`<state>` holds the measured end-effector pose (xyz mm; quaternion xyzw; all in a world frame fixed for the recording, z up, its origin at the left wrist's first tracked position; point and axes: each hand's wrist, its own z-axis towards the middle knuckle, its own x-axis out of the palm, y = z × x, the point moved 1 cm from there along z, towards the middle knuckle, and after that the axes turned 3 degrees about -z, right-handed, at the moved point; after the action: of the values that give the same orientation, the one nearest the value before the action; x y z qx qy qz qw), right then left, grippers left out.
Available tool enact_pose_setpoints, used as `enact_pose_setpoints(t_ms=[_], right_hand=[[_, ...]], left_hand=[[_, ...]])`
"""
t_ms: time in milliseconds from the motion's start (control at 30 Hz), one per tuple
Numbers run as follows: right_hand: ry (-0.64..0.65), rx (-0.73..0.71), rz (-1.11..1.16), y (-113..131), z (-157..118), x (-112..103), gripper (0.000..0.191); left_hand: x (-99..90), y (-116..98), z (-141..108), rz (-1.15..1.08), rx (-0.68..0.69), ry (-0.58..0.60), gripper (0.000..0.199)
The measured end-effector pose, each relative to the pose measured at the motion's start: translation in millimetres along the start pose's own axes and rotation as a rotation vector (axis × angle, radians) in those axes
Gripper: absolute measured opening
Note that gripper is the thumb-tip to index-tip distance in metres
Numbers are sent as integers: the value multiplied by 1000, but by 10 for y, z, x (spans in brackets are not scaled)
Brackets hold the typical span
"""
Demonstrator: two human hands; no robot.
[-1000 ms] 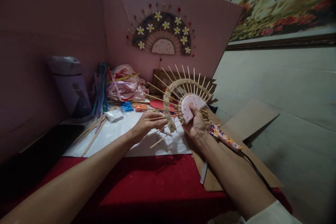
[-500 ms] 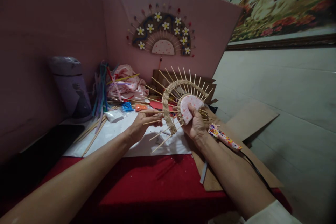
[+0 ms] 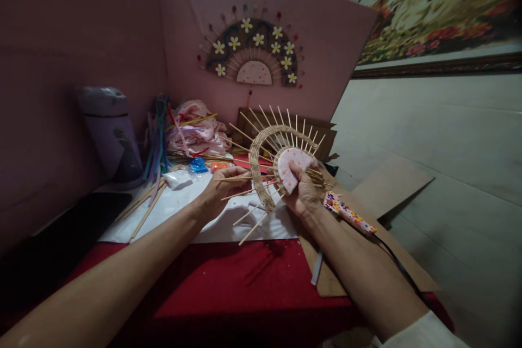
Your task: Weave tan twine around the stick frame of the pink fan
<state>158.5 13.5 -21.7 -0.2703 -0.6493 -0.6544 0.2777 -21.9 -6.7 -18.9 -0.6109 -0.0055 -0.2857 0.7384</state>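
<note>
A fan-shaped frame of thin wooden sticks is held up over the table, with a woven band of twine curving across the sticks. At its hub is a pink padded half-circle with red dots. My right hand grips this hub, thumb on the padded front. My left hand pinches a stick at the left side of the frame, just outside the woven band; its fingertips are partly hidden behind sticks.
A finished fan with white flowers is on the pink board behind. A purple bottle, ribbons, pink cloth and clay packets lie left. A flower-patterned glue gun rests on cardboard at right.
The stick frame has tilted slightly, its left and upper sticks shifting a little to the left. Both hands keep their hold on it.
</note>
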Motion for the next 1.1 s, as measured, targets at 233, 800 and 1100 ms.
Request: enact_pose_setpoints(t_ms=[233, 800, 1100], right_hand=[[-1, -59, -34, -12, -4, 3, 20], [77, 36, -62, -3, 6, -16, 19], [77, -33, -38, -19, 21, -44, 19]], left_hand=[[-26, 8, 26, -21, -9, 38, 11], [-42, 13, 33, -45, -27, 37, 12], [-40, 4, 44, -73, -35, 38, 9]])
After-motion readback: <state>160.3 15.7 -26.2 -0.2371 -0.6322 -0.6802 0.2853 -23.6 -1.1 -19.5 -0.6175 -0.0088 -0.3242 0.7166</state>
